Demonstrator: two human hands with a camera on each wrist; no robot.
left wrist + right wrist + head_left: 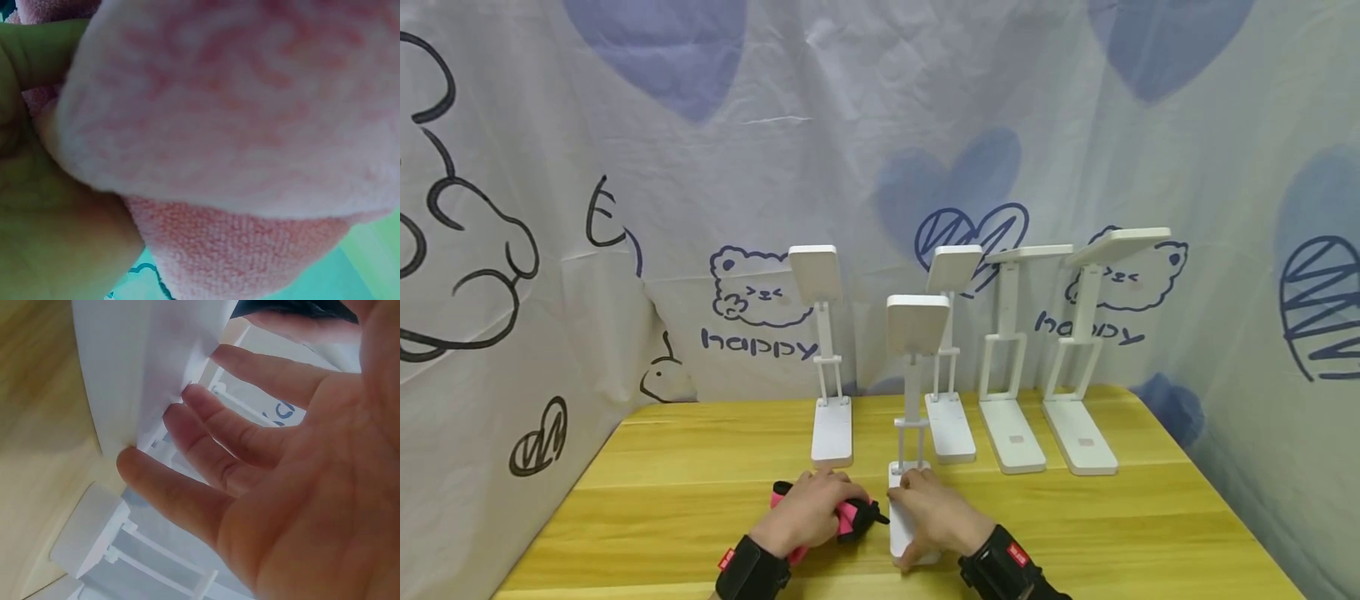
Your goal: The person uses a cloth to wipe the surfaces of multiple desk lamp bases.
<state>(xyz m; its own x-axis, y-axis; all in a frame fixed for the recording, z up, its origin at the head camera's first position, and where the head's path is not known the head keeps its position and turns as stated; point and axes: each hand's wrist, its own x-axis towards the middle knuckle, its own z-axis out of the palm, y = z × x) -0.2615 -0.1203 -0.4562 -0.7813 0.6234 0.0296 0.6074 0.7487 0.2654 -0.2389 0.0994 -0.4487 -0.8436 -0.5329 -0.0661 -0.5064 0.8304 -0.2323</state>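
Observation:
A white folding phone stand (917,325) stands upright at the table's front, its flat head raised on a hinged arm. My right hand (943,512) holds this stand by its base, thumb by the near end and fingers farther up. In the right wrist view, fingertips touch the edge of the white base (112,362). Just left of the base, my left hand (811,508) grips a bunched pink and black cloth (848,515). Soft, towel-like pink fabric (237,112) fills most of the left wrist view and hides the left fingertips.
Behind are several more white stands: one at left (832,429), one at centre (951,429), and two at right, (1013,437) being the base of one and the last stand (1078,437) beside it. A printed curtain (850,167) hangs behind the wooden table (655,492).

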